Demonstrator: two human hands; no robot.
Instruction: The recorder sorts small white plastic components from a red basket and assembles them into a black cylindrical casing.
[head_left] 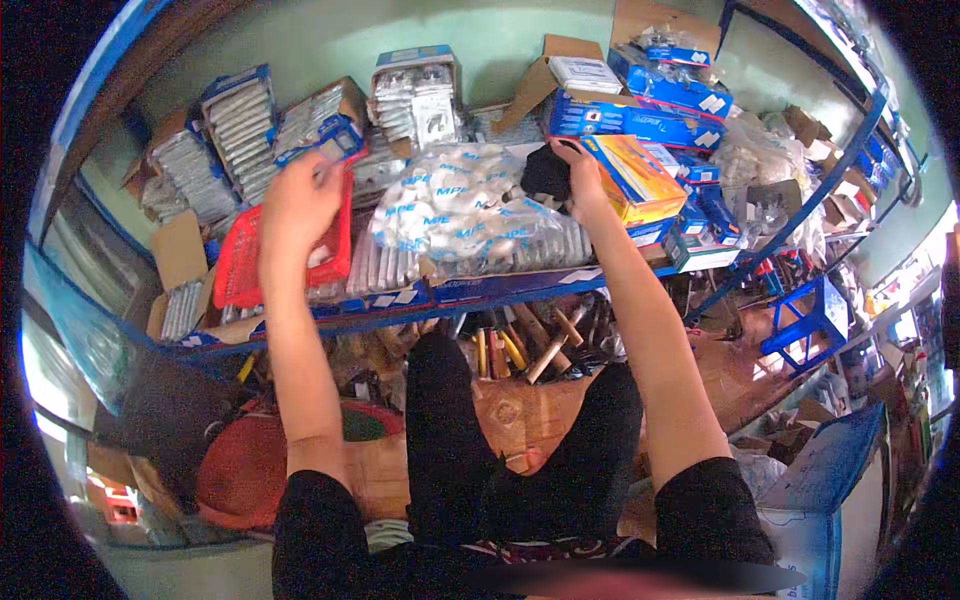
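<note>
My left hand (303,205) is over the red plastic basket (338,235) at the left of the shelf, its fingers curled in. Whatever it may hold is too small or hidden to make out. A soft black thing (546,174), perhaps cloth or a pouch, is gripped by my right hand (583,178) at the right end of a clear plastic bag. That bag (440,200) carries blue print and holds several white pieces. It lies across a row of clear-wrapped packets (540,248) in a blue-edged carton. An orange and yellow box (637,180) stands just right of my right hand.
Cartons of flat silvery packets (240,125) line the back left. Blue boxes (640,120) are stacked at the back right. The shelf's blue metal edge (470,312) runs before my knees, with wooden-handled tools (548,358) below. A blue stool (812,318) stands at the right.
</note>
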